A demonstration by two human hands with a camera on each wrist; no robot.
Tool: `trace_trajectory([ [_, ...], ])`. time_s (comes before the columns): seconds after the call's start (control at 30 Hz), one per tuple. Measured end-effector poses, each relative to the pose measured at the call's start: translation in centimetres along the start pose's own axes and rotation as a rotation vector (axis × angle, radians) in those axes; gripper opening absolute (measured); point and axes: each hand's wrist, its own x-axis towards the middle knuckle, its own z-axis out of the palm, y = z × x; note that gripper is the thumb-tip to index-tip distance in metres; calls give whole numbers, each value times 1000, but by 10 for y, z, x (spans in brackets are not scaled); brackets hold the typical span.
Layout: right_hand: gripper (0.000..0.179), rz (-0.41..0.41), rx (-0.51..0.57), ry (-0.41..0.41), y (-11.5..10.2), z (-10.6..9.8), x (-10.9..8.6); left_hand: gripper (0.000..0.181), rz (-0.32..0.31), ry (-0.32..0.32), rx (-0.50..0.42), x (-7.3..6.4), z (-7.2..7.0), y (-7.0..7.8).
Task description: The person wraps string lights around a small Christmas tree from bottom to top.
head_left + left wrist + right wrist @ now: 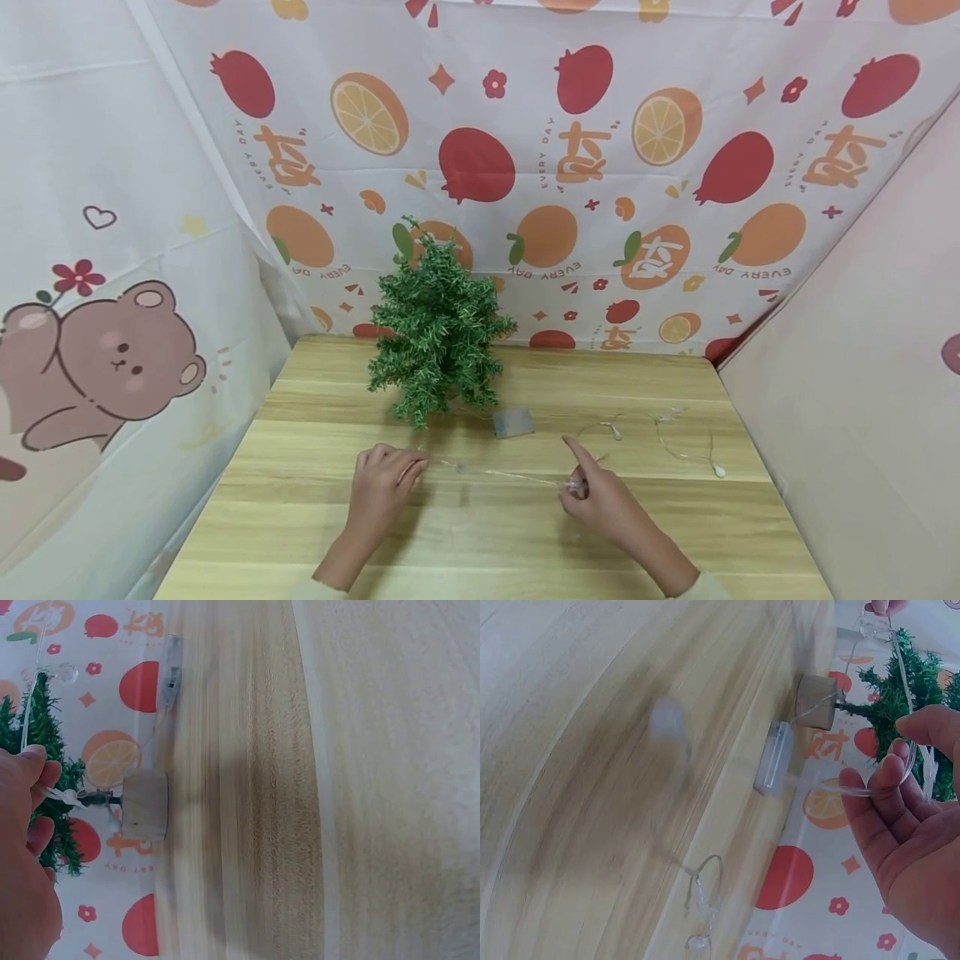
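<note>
A thin clear string of fairy lights [521,477] stretches between both hands, low over the table. My left hand [381,483] pinches one end of this stretch between thumb and fingers, left of a small clear bulb [462,468]. At the other end my right hand [600,500] holds the string, with one finger pointing out; its wrist view shows the wire crossing the curled fingers [891,774]. Behind the hands stands a small green artificial tree [438,333] on a round wooden base [145,805]. Beside the tree lies a clear battery box [513,422].
To the right, a loose length of the light string [678,454] trails over the wooden table [315,517], ending near a white bulb [719,471]. A fruit-print cloth [517,100] hangs behind the table, and a bear-print cloth [150,467] hangs on the left.
</note>
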Motion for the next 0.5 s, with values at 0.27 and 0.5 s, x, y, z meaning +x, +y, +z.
trace_trajectory([
  [0.27, 45, -1, -6, 46, 5, -7, -6, 11, -90, -1, -7, -1, -4, -8],
  [0.5, 4, 12, -7, 74, 6, -9, -8, 16, -135, 36, 2, 8, -11, -15],
])
